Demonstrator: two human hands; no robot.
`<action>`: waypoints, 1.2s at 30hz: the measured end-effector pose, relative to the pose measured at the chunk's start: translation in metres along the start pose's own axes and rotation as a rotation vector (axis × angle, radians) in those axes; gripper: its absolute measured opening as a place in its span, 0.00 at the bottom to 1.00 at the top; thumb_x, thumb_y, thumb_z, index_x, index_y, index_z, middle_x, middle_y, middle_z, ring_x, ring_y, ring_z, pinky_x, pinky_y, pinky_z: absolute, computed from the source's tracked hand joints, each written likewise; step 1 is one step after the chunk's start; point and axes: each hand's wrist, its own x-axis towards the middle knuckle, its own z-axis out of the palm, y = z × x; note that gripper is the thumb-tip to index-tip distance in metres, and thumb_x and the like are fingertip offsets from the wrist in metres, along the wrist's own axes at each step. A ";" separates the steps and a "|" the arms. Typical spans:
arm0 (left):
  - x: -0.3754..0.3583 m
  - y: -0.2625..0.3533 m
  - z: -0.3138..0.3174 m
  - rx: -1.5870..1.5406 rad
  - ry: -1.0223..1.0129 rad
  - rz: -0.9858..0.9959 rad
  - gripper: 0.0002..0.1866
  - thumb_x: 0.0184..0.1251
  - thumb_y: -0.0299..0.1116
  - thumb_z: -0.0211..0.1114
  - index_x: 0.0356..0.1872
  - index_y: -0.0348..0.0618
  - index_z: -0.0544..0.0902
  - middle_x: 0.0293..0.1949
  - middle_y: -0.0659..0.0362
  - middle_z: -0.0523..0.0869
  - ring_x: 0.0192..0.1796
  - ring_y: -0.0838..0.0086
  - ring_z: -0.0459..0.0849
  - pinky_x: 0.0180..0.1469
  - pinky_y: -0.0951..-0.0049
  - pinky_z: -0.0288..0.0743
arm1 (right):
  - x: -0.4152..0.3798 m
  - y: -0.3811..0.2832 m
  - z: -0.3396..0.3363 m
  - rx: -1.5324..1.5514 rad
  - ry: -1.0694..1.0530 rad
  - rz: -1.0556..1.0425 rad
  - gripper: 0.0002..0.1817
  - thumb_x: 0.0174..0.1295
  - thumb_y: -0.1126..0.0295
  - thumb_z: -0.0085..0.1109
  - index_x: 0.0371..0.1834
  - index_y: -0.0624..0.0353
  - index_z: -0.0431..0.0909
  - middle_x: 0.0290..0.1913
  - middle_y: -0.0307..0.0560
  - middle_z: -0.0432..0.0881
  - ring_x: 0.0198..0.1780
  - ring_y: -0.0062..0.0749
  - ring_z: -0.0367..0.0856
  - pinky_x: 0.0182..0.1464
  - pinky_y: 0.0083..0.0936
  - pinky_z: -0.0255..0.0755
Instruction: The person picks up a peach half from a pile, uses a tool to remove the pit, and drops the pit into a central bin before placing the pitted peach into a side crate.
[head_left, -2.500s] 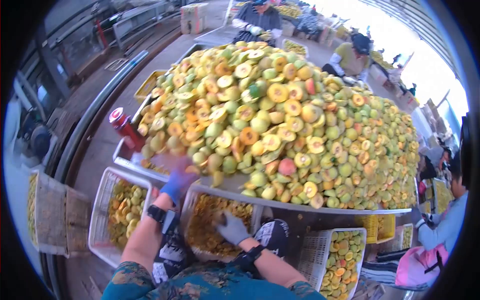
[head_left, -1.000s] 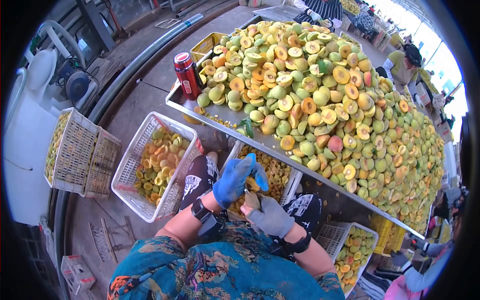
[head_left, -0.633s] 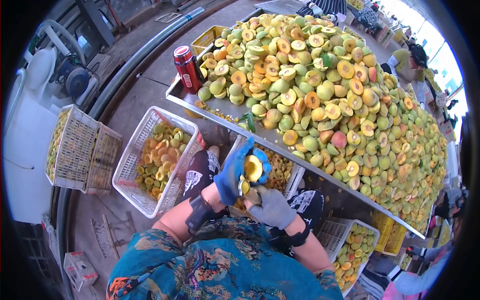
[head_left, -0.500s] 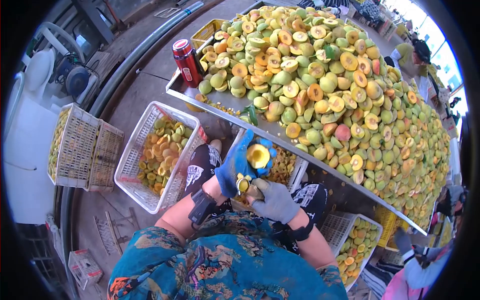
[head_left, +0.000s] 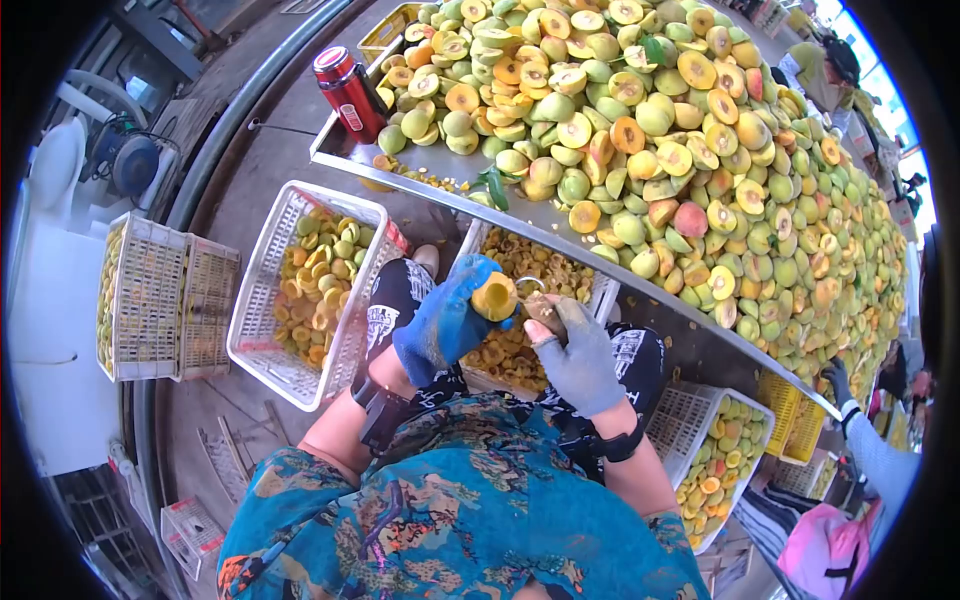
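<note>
My left hand (head_left: 445, 318), in a blue glove, is closed around a peach half (head_left: 495, 297) with yellow flesh and a hollow facing me. Just right of it, my right hand (head_left: 578, 358), in a grey glove with bare fingertips showing, grips a coring tool with a metal loop (head_left: 530, 284). The loop stands apart from the peach half; the fingers cover most of the handle. Beneath both hands, a white crate (head_left: 606, 296) between my knees contains brownish-yellow scraps. Beyond it, a large heap of halved peaches (head_left: 640, 150) covers the metal table.
A red thermos (head_left: 350, 95) stands at the table's (head_left: 400, 183) left corner. White crates of peach halves flank me, at left (head_left: 343, 375) and right (head_left: 665, 430). Stacked crates (head_left: 160, 325) are farther left. At right, a co-worker's gloved hand (head_left: 836, 380) reaches to the heap.
The coring tool has moved up and right, away from my left wrist. My left hand has turned the peach half and shifted slightly left. The co-worker's hand has risen to the table.
</note>
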 end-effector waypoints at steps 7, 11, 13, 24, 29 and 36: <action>0.001 0.020 0.010 -0.591 -0.006 -0.335 0.13 0.76 0.45 0.55 0.49 0.47 0.70 0.41 0.61 0.75 0.43 0.75 0.79 0.42 0.71 0.79 | 0.001 -0.001 0.004 -0.065 0.052 -0.029 0.18 0.61 0.61 0.65 0.51 0.55 0.77 0.43 0.52 0.82 0.42 0.52 0.83 0.42 0.40 0.78; 0.000 0.018 0.011 -1.022 0.040 -0.547 0.14 0.75 0.44 0.57 0.49 0.47 0.70 0.41 0.62 0.75 0.42 0.74 0.80 0.39 0.71 0.78 | 0.001 0.001 0.012 -0.187 0.100 0.024 0.17 0.62 0.59 0.63 0.51 0.53 0.77 0.42 0.52 0.81 0.41 0.54 0.82 0.39 0.43 0.77; -0.001 0.024 0.008 -1.056 0.035 -0.563 0.14 0.74 0.44 0.58 0.50 0.47 0.70 0.41 0.62 0.75 0.41 0.74 0.80 0.38 0.71 0.77 | 0.006 0.032 0.018 -0.241 0.054 0.111 0.17 0.63 0.57 0.61 0.51 0.53 0.77 0.42 0.53 0.81 0.41 0.54 0.82 0.41 0.44 0.77; 0.011 0.044 -0.131 1.396 0.198 -0.351 0.16 0.61 0.45 0.67 0.42 0.44 0.85 0.46 0.49 0.82 0.50 0.55 0.79 0.55 0.60 0.71 | -0.003 0.074 0.025 0.046 -0.234 0.282 0.22 0.65 0.53 0.58 0.50 0.61 0.76 0.42 0.64 0.83 0.48 0.59 0.81 0.49 0.43 0.75; 0.083 0.020 -0.050 0.745 -0.017 -0.137 0.19 0.64 0.41 0.68 0.55 0.52 0.83 0.47 0.49 0.84 0.49 0.54 0.84 0.53 0.60 0.77 | -0.002 0.069 0.017 0.092 -0.195 0.363 0.29 0.60 0.50 0.64 0.56 0.59 0.72 0.45 0.66 0.83 0.50 0.60 0.81 0.51 0.43 0.75; 0.183 -0.082 0.117 0.795 -0.292 -0.010 0.27 0.66 0.40 0.61 0.65 0.49 0.70 0.64 0.32 0.70 0.61 0.45 0.76 0.62 0.55 0.71 | -0.017 0.077 -0.002 0.018 -0.210 0.353 0.31 0.59 0.52 0.64 0.55 0.65 0.72 0.43 0.67 0.82 0.49 0.62 0.81 0.49 0.43 0.75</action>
